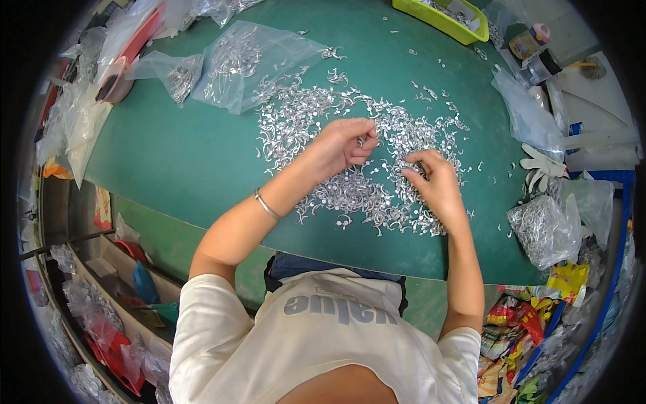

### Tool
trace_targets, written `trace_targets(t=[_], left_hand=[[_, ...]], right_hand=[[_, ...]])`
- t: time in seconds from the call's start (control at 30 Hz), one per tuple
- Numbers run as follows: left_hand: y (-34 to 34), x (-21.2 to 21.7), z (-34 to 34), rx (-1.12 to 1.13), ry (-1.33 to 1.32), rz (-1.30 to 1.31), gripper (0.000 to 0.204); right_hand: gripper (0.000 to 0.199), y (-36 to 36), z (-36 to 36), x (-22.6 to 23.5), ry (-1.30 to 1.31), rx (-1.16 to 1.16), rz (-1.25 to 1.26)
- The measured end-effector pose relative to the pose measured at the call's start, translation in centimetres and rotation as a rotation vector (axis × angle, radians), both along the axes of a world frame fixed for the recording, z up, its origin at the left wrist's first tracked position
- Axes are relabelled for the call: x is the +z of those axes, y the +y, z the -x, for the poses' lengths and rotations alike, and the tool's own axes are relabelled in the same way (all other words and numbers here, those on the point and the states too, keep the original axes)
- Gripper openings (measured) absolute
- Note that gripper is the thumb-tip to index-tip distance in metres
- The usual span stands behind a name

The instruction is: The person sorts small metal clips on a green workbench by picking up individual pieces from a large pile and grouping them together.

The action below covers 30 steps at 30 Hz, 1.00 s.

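A wide heap of small shiny metal hook-shaped parts [303, 118] lies spread over the green table [175, 155]. My left hand [344, 143], with a thin metal bracelet [266, 205] on its wrist, hovers over the heap with its fingers curled around a few of the metal parts. My right hand [434, 178] rests on the heap just to the right, fingertips pinching into the parts. The two hands sit close together, a short gap between them.
Clear plastic bags of the same parts [239, 64] lie at the back left, another full bag [544, 229] at the right edge. A yellow-green tray [444, 17] stands at the back. A white glove [542, 165] lies right. Colourful packets crowd the lower right.
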<state>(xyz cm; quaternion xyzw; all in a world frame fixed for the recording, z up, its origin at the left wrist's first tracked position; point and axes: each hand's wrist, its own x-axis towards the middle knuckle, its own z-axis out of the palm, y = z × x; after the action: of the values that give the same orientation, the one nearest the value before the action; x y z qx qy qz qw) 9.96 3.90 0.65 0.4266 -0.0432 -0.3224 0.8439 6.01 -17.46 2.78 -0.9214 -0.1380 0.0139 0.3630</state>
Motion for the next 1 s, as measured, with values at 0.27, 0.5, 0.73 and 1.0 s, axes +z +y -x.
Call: trace_targets(t=[0.27,0.5,0.73,1.0], left_hand=[[-2.2,0.2,-0.6,0.2,-1.075,-1.12,0.018],[-3.3,0.0,-2.3,0.088,-0.934,-1.073,0.006],[-1.2,0.6,-2.7,0.053,0.153,0.328,0.01],[-3.9,0.5,-1.5,0.022,-0.862,-0.947,0.013]], right_hand=[[0.013,-3.1,-0.6,0.6,0.251,-0.076,-0.412],[0.012,-5.1,-1.4,0.3,0.72,-0.085,-1.326],[0.007,-1.2,-2.1,-1.9,-0.266,-0.003,0.104],[0.012,-2.4,-2.1,1.0,0.128,-0.136,0.098]])
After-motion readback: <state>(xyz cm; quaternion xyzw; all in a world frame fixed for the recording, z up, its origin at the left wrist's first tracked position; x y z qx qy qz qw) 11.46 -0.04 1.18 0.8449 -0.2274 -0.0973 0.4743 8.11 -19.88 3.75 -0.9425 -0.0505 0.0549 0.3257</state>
